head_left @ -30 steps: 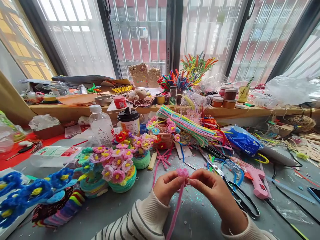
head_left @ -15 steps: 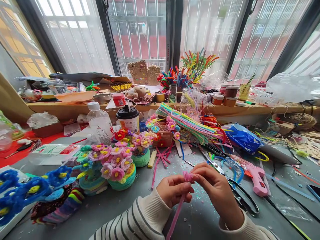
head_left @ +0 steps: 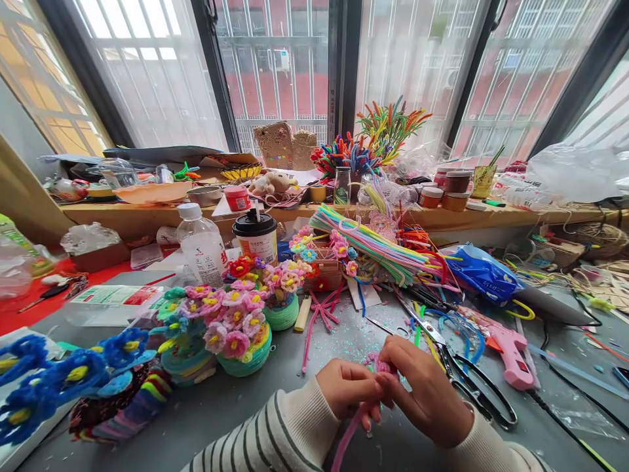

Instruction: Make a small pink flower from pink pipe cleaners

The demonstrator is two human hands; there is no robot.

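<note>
A pink pipe cleaner (head_left: pixel 350 438) is pinched between both hands low in the head view. Its upper end is bunched into small fuzzy loops, and a straight tail hangs toward the near edge. My left hand (head_left: pixel 350 388) is closed around the base of the loops. The fingers of my right hand (head_left: pixel 417 390) press on the looped end, with fingertips touching those of the left. Part of the bunch is hidden behind the fingers. Black-handled scissors (head_left: pixel 459 367) lie just right of my right hand. Pink pipe cleaner pieces (head_left: pixel 324 311) rest on the table beyond.
Pots of fuzzy flowers (head_left: pixel 238 321) and a blue flower piece (head_left: pixel 73 373) crowd the left. Behind stand a water bottle (head_left: pixel 201 246), a lidded cup (head_left: pixel 255 239) and a pipe cleaner bundle (head_left: pixel 373 239). A pink glue gun (head_left: pixel 511 354) with its cord lies right.
My hands have drawn closer together and sit slightly lower. The right hand has moved over the looped end, covering more of it. The camera view has shifted slightly.
</note>
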